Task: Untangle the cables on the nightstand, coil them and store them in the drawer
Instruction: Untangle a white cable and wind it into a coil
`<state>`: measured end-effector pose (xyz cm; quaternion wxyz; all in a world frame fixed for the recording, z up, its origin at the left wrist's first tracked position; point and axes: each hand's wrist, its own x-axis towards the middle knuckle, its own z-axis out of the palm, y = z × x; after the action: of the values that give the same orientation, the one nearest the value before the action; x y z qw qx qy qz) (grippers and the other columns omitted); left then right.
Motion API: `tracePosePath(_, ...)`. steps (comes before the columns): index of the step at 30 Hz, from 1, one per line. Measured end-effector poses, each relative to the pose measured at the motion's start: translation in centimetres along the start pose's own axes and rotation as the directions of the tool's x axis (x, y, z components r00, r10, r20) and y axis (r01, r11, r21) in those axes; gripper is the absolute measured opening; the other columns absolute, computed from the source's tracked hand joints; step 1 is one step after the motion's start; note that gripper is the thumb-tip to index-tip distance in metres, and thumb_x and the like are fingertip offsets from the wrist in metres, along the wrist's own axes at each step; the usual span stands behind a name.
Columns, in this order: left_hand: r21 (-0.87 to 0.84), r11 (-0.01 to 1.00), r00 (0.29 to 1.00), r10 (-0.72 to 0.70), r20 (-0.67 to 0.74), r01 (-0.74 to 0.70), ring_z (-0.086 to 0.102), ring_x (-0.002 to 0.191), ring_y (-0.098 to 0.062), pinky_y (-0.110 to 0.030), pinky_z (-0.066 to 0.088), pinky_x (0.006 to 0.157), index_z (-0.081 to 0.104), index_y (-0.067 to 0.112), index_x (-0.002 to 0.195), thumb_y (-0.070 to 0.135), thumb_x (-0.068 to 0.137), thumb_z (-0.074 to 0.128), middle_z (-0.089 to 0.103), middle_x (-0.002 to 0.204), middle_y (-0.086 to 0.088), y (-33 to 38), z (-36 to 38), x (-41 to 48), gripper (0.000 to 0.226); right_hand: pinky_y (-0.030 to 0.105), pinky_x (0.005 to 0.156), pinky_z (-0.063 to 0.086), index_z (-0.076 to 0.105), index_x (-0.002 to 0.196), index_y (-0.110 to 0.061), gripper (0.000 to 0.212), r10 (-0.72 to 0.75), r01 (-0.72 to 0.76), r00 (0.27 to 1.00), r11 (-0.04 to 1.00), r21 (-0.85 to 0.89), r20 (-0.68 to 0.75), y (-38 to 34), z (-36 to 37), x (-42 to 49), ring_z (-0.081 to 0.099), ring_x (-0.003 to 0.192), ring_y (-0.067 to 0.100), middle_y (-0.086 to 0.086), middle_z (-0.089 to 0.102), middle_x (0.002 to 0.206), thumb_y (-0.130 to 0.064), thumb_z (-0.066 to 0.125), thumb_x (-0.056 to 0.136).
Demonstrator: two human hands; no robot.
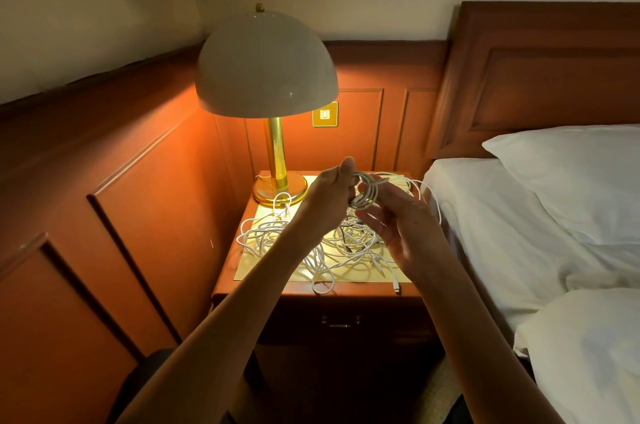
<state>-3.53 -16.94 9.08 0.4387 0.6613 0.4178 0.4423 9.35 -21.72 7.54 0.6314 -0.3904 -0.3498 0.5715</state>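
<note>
Wooden nightstand (367, 295) stands in the lower middle of the frame, with one closed drawer (341, 323) in its front. On its top lies one heap of white cables (311, 243), thin, looped over each other and tangled; how many cables are in it I cannot count. One connector end (396, 286) lies at the front right edge.

Above the heap two hands meet at one small coil (369, 189) of white cable. The left hand (329, 196) has its fingers curled tight and grips the coil at its left side. The right hand (405, 221) is about half open, palm toward the camera, its fingers only lightly bent and touching the coil. One loose strand runs from the coil to the right.

Farther back, one lit lamp (266, 77) stands at the back left of the top, with one wall switch (325, 114) beside it.
</note>
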Motion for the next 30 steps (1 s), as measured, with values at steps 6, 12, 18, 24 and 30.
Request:
tracePosePath(6,0.098,0.994,0.998,0.046,-0.051,-0.041,0.047,0.044,0.000,-0.019,0.033,0.045,0.059,0.013,0.085,0.040,0.108,0.031,0.056,0.064,0.004,-0.9,0.4,0.4,0.046,0.046,0.106,0.045,0.068,0.105,-0.007,0.023,0.063,-0.073,0.996,0.985,0.157,0.066,0.2,0.4,-0.7,0.061,0.122,0.031,0.013,0.069,0.121,-0.018,0.050,0.097)
tracePosePath(12,0.013,1.000,1.000,0.006,-0.003,-0.006,0.039,0.051,-0.012,-0.030,0.030,0.049,0.055,0.021,0.079,0.044,0.107,0.032,0.047,0.062,0.005,-2.0,0.5,1.0,0.042,0.041,0.089,0.054,0.076,0.094,-0.006,0.014,-0.151,0.135,0.988,0.925,-0.355,-0.018,0.5,0.3,-0.5,0.069,0.086,0.026,0.011,0.075,0.096,-0.002,0.073,0.081)
tracePosePath(18,0.209,0.977,0.993,0.063,-0.097,-0.041,0.042,0.061,-0.018,-0.039,0.036,0.061,0.051,0.022,0.076,0.043,0.107,0.029,0.049,0.066,0.002,-2.4,0.6,1.2,0.044,0.022,0.064,0.059,0.069,0.109,-0.002,0.029,-0.115,0.101,0.993,0.831,-0.546,0.010,-0.1,-0.9,0.1,0.075,0.075,0.020,0.004,0.076,0.078,-0.005,0.078,0.081)
tracePosePath(24,0.157,0.987,0.984,-0.013,-0.176,0.041,0.039,0.058,-0.014,-0.030,0.031,0.058,0.058,0.013,0.082,0.041,0.108,0.026,0.046,0.065,0.001,-3.1,0.5,2.1,0.050,0.024,0.061,0.059,0.066,0.118,-0.001,0.044,0.074,0.030,0.987,0.784,-0.620,0.142,-0.7,-1.9,-0.3,0.076,0.077,0.020,0.007,0.078,0.087,-0.001,0.081,0.077)
tracePosePath(30,-0.256,0.930,0.946,-0.302,-0.117,0.265,0.032,0.042,-0.006,-0.020,0.029,0.041,0.047,0.017,0.073,0.038,0.109,0.033,0.040,0.060,0.004,-2.7,0.5,2.9,0.044,0.025,0.063,0.058,0.075,0.101,-0.009,0.024,0.117,0.075,0.954,0.798,-0.598,0.276,-0.9,-2.7,-0.6,0.073,0.081,0.021,0.015,0.076,0.092,0.005,0.073,0.082)
